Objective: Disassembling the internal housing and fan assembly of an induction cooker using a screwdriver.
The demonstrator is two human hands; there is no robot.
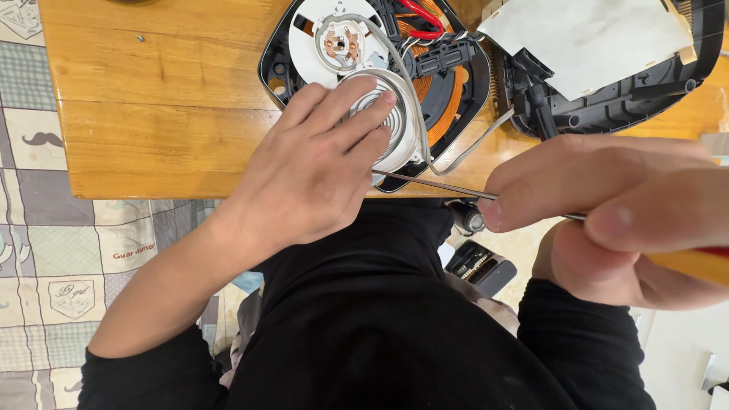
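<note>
Fingers of the left hand (323, 163) are lying flat and slightly spread over a white round disc with a metal spiral (387, 121), pressing it down, while the right hand (615, 220) is pinching a screwdriver (433, 184) between thumb and fingers, its thin shaft reaching towards the near edge of that disc.

Beneath it all, the wooden table (152, 99) is carrying an opened black appliance base (277, 64), lying just beside its separated other half (607, 106), which has a grey sheet across it. Inside the base a copper-coloured coil (448, 106), red wires (421, 19) and a white hub with copper contacts (342, 44) are lying exposed.

Judging by this, the casing is already split open and the inner parts are still seated, with work on the disc appearing to be under way. A small screw (140, 37) is sitting well apart on the tabletop.
</note>
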